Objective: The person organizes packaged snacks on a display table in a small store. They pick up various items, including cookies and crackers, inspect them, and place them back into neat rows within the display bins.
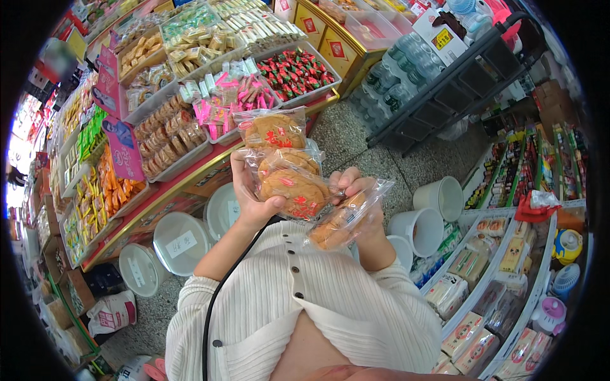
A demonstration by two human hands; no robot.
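My left hand (255, 197) holds a stack of flat round biscuits in clear wrappers with red print. The front wrapped biscuit (298, 190) lies under my thumb, a middle one (288, 161) shows behind it, and a far one (274, 131) sticks out beyond my fingers. In my right hand (352, 183) is another clear packet (340, 221) of golden-brown biscuits, tilted and seen partly edge-on. Both hands are close together in front of my chest, and the two holdings touch or overlap near the right fingertips.
A display stand with plastic bins of wrapped sweets (295, 74) and biscuits (169, 135) rises ahead and left. Lidded white tubs (181, 243) stand below it. Open white buckets (421, 233) and goods shelves (476, 266) are right. A black trolley (448, 90) stands beside shrink-wrapped bottles (395, 76).
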